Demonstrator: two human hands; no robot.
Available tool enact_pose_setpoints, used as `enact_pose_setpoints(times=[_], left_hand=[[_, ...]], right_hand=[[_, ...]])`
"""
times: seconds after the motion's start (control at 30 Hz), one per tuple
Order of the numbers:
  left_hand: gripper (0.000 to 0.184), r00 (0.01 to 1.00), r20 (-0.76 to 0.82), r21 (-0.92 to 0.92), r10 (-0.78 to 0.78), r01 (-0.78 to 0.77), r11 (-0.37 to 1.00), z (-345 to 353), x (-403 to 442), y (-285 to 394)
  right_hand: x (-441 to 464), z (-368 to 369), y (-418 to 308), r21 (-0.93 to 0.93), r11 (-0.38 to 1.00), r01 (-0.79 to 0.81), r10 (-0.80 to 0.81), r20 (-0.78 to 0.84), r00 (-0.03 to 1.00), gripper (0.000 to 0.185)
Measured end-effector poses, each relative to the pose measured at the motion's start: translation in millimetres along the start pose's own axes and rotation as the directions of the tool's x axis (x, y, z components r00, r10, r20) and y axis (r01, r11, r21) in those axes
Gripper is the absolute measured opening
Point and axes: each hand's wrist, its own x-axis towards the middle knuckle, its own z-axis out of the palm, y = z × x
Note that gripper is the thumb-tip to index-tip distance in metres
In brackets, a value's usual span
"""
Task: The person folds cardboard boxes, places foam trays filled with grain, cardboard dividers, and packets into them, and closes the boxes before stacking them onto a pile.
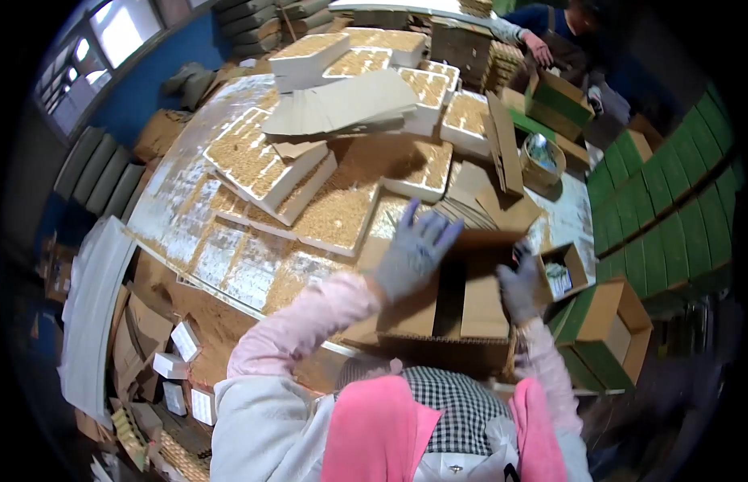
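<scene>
A brown cardboard box (485,309) with its top flaps raised and a dark gap in the middle stands in front of me. My left hand (418,251), in a grey glove with purple fingertips, is spread over the box's far left side. Whether it touches the cardboard I cannot tell. At the box's right side is my right hand (518,287), also gloved, its thumb and a finger apart; something dark shows at the fingertips. Just beyond lie fanned cardboard sheets (469,193) and a white foam tray (374,229).
White foam trays (249,153) filled with tan grainy material cover the table, a grey cardboard stack (342,104) on top. Right are a small open box (563,271), a green carton (603,333), a round basket (543,161) and stacked green cartons (663,193). Another person (551,40) works behind.
</scene>
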Motion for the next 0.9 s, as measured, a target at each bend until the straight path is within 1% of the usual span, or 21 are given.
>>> enact_pose_setpoints(times=[0.03,0.07,0.1,0.17,0.2,0.23,0.27,0.3,0.33,0.4,0.47,0.5,0.57,0.6,0.63,0.67,0.7,0.77,0.8,0.87,0.9], left_hand=[[0.060,0.999,0.009,-0.085,0.049,-0.049,0.995,-5,-12,7],[0.054,0.985,0.032,-0.160,0.170,-0.163,0.974,23,-34,5],[0.050,0.986,0.073,-0.241,0.148,-0.126,0.962,27,-50,10],[0.044,0.994,0.071,-0.277,0.089,-0.066,0.958,47,-49,6],[0.042,0.997,0.042,-0.248,0.070,-0.058,0.967,69,-33,0],[0.040,0.962,0.219,-0.311,0.161,-0.087,0.947,46,-10,-7],[0.038,0.889,0.388,-0.378,0.245,-0.089,0.921,24,13,-14],[0.042,0.857,0.433,-0.327,0.280,-0.140,0.935,18,17,-4],[0.046,0.823,0.477,-0.272,0.308,-0.194,0.942,16,21,4],[0.056,0.976,0.208,-0.221,0.067,-0.020,0.975,4,-15,35],[0.069,0.989,0.137,-0.479,-0.053,0.113,0.870,11,-44,6],[0.069,0.983,0.117,-0.498,-0.142,0.182,0.848,-2,-54,-15],[0.068,0.919,0.100,-0.628,-0.381,0.355,0.692,-7,-89,-35],[0.074,0.849,0.115,-0.881,-0.515,0.327,0.343,2,-98,-31],[0.067,0.788,0.076,-0.958,-0.611,0.227,0.173,1,-91,-15],[0.061,0.706,0.072,-0.994,-0.705,0.107,0.005,-1,-88,3],[0.060,0.767,0.151,-0.895,-0.624,0.374,0.243,16,-101,8],[0.061,0.643,0.517,-0.831,-0.565,0.535,-0.152,69,-139,-19],[0.062,0.545,0.671,-0.731,-0.503,0.598,-0.328,96,-158,-33],[0.063,0.391,0.545,-0.831,-0.742,0.130,-0.541,44,-121,-43],[0.067,0.475,0.438,-0.899,-0.763,0.246,-0.363,49,-117,-56]], right_hand=[[4,20,44,0.555,0.805,0.210,-0.013,-0.337,0.941,0.048],[-14,-8,49,0.597,0.775,0.206,0.046,-0.380,0.924,0.041],[-31,-37,54,0.637,0.741,0.210,0.105,-0.420,0.902,0.035],[-54,-46,34,0.410,0.855,0.317,-0.124,-0.432,0.893,0.037],[-55,-48,15,0.147,0.903,0.405,-0.345,-0.316,0.884,0.042],[-59,-52,-1,-0.111,0.861,0.496,-0.507,-0.125,0.853,0.049],[-55,-51,-13,-0.331,0.727,0.601,-0.606,0.102,0.789,0.057],[-33,-44,-20,-0.329,0.836,0.439,-0.417,0.139,0.898,0.059],[-36,-37,-5,-0.086,0.944,0.319,-0.305,0.149,0.941,0.059],[-30,-12,35,0.394,0.919,0.020,-0.123,0.238,0.964,0.058],[-42,0,44,0.402,0.912,0.081,-0.198,0.258,0.946,0.051],[-59,5,51,0.400,0.911,0.101,-0.222,0.269,0.937,0.048],[-110,42,125,0.083,0.885,0.457,-0.464,0.088,0.882,0.041],[-96,20,67,0.310,0.923,0.227,-0.301,0.218,0.928,0.039],[-81,-2,7,0.471,0.881,-0.053,-0.125,0.339,0.933,0.036],[-67,-18,-36,0.581,0.811,-0.072,-0.129,0.296,0.946,0.036],[-52,-30,-70,0.686,0.724,-0.079,-0.133,0.251,0.959,0.037],[-27,-44,-119,0.401,0.885,0.235,-0.417,0.464,0.781,0.047],[-27,-19,-114,0.201,0.921,0.334,-0.386,0.589,0.710,0.054],[-45,48,-105,0.202,0.931,0.304,-0.348,0.743,0.571,0.054],[-70,85,-101,0.167,0.901,0.400,-0.353,0.817,0.455,0.055]])
